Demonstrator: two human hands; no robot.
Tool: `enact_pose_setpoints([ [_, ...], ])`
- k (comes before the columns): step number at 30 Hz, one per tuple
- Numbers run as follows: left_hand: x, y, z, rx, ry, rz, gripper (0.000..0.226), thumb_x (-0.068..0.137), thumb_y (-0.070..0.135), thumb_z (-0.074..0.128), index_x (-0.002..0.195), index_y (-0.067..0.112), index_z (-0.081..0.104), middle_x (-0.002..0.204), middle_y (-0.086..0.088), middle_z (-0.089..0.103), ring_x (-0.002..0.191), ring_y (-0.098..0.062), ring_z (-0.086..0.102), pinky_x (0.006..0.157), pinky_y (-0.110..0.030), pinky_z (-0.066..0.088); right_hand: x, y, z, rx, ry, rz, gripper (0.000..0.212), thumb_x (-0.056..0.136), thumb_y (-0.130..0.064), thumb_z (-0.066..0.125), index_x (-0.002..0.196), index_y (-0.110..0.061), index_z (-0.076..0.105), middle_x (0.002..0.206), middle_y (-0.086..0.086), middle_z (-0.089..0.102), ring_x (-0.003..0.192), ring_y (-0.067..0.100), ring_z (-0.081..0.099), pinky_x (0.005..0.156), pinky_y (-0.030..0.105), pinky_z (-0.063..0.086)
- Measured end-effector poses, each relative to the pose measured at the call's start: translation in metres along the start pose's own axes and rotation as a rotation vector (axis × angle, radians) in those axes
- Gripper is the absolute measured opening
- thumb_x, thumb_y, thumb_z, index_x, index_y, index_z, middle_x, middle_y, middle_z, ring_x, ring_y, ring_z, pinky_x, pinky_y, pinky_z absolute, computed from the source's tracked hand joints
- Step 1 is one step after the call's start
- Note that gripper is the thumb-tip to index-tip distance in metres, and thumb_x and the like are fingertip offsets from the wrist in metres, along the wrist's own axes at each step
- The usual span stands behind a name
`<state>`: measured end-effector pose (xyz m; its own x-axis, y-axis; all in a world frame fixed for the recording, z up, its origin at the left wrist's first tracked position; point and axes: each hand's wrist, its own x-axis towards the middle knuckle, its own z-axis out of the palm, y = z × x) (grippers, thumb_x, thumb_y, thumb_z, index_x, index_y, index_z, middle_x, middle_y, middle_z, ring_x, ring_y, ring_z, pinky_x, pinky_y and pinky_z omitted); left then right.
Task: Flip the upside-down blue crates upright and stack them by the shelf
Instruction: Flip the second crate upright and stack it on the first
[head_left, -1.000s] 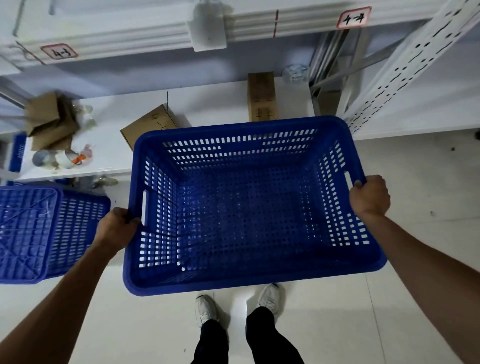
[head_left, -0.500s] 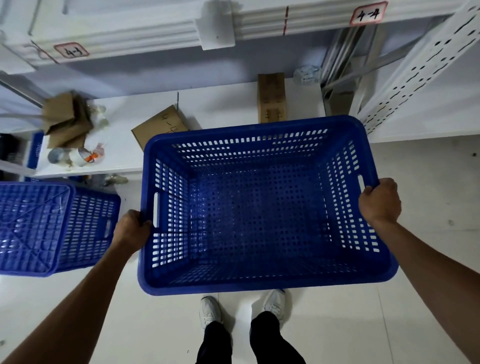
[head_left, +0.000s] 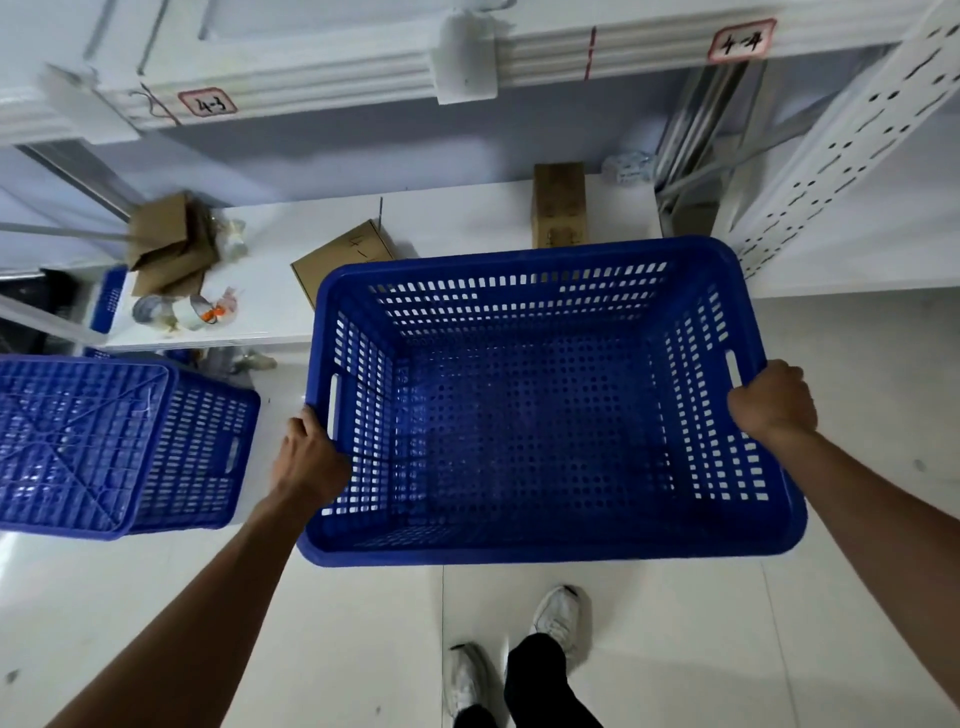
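An upright blue crate (head_left: 545, 415), open side up and empty, hangs above the floor (head_left: 675, 623) just in front of the low shelf (head_left: 467, 223), carried by both short ends: the left hand (head_left: 311, 462) has its grip closed on the rim by the left handle slot, and the right hand (head_left: 771, 400) is closed over the rim at the right slot. By my judgement the flip of this one is done and only setting it down by the shelf is left. A second crate (head_left: 114, 447) sits on the floor to the left, bottom up, not yet turned or stacked.

blue crates: 2 (head_left: 545, 415) (head_left: 114, 447) | hands: 2 (head_left: 309, 462) (head_left: 771, 397) | cardboard boxes: 3 (head_left: 558, 208)
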<state>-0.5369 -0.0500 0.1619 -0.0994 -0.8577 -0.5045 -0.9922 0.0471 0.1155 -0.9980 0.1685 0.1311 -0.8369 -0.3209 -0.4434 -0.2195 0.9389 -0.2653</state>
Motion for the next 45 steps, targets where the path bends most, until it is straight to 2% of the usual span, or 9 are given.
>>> enact_pose_setpoints([
  [7, -0.021, -0.007, 0.011, 0.129, 0.091, 0.264, 0.076, 0.091, 0.031, 0.059, 0.153, 0.010, 0.022, 0.163, -0.015, 0.015, 0.149, -0.032, 0.016, 0.121, -0.045, 0.020, -0.073, 0.009, 0.007, -0.238, 0.133, -0.242, 0.061, 0.088, -0.025, 0.061, 0.138, 0.003, 0.040, 0.140, 0.025, 0.038, 0.124, 0.041, 0.041, 0.103, 0.048, 0.039],
  [11, -0.069, 0.005, 0.016, 0.127, -0.134, 0.479, 0.053, 0.096, 0.056, 0.046, 0.136, 0.023, 0.055, 0.142, -0.005, 0.054, 0.125, -0.025, 0.054, 0.100, -0.041, 0.046, -0.135, 0.016, 0.027, -0.264, -0.062, -0.369, 0.051, 0.095, -0.032, 0.053, 0.137, -0.005, 0.047, 0.139, 0.017, 0.046, 0.126, 0.035, 0.045, 0.102, 0.045, 0.043],
  [14, -0.092, -0.002, 0.034, 0.217, -0.264, 0.543, 0.056, 0.087, 0.073, 0.042, 0.124, 0.035, 0.061, 0.126, 0.002, 0.066, 0.113, -0.022, 0.062, 0.095, -0.037, 0.050, -0.178, 0.020, 0.050, -0.239, -0.209, -0.465, 0.054, 0.097, -0.042, 0.048, 0.142, -0.013, 0.047, 0.142, 0.010, 0.049, 0.129, 0.029, 0.046, 0.105, 0.041, 0.040],
  [20, -0.102, -0.026, 0.074, 0.276, -0.120, 0.627, 0.032, 0.097, 0.033, 0.055, 0.125, 0.020, 0.058, 0.121, -0.005, 0.068, 0.107, -0.024, 0.065, 0.092, -0.034, 0.052, -0.213, 0.034, 0.098, -0.337, -0.190, -0.627, 0.068, 0.086, -0.070, 0.048, 0.132, -0.021, 0.057, 0.131, -0.001, 0.059, 0.121, 0.023, 0.052, 0.106, 0.039, 0.037],
  [23, -0.097, -0.031, 0.085, 0.275, -0.029, 0.644, 0.032, 0.096, 0.015, 0.055, 0.127, 0.019, 0.059, 0.120, -0.006, 0.068, 0.106, -0.025, 0.066, 0.094, -0.034, 0.053, -0.210, 0.042, 0.107, -0.492, -0.108, -0.775, 0.053, 0.091, -0.054, 0.055, 0.130, -0.019, 0.055, 0.122, 0.000, 0.061, 0.113, 0.023, 0.055, 0.099, 0.036, 0.038],
  [26, -0.093, -0.031, 0.085, 0.291, -0.050, 0.660, 0.034, 0.095, 0.012, 0.055, 0.127, 0.018, 0.060, 0.119, -0.006, 0.069, 0.104, -0.027, 0.067, 0.092, -0.035, 0.054, -0.200, 0.044, 0.107, -0.604, -0.012, -0.820, 0.031, 0.096, -0.031, 0.054, 0.122, -0.015, 0.058, 0.112, 0.003, 0.065, 0.102, 0.024, 0.060, 0.089, 0.035, 0.043],
  [35, -0.097, -0.039, 0.076, 0.332, -0.039, 0.675, 0.044, 0.093, 0.007, 0.056, 0.134, 0.023, 0.056, 0.126, -0.004, 0.065, 0.114, -0.023, 0.063, 0.097, -0.033, 0.052, -0.202, 0.039, 0.100, -0.698, -0.023, -0.943, 0.024, 0.096, -0.032, 0.057, 0.110, -0.012, 0.063, 0.096, 0.003, 0.070, 0.085, 0.023, 0.067, 0.061, 0.029, 0.039],
  [40, -0.088, -0.046, 0.074, 0.429, -0.066, 0.678, 0.054, 0.094, 0.005, 0.054, 0.143, 0.027, 0.048, 0.133, -0.003, 0.061, 0.119, -0.021, 0.060, 0.101, -0.034, 0.051, -0.209, 0.042, 0.108, -0.693, 0.028, -0.992, 0.038, 0.045, -0.020, 0.098, 0.065, -0.013, 0.066, 0.046, -0.002, 0.055, 0.033, 0.017, 0.050, 0.036, 0.020, 0.025],
  [45, -0.077, -0.043, 0.070, 0.546, -0.065, 0.700, 0.061, 0.091, 0.001, 0.053, 0.146, 0.023, 0.040, 0.137, -0.005, 0.058, 0.120, -0.022, 0.060, 0.099, -0.031, 0.050, -0.205, 0.044, 0.118, -0.732, 0.143, -1.034, 0.050, 0.045, -0.019, 0.098, 0.085, -0.009, 0.070, 0.049, 0.002, 0.054, 0.031, 0.020, 0.046, 0.039, 0.022, 0.021],
])
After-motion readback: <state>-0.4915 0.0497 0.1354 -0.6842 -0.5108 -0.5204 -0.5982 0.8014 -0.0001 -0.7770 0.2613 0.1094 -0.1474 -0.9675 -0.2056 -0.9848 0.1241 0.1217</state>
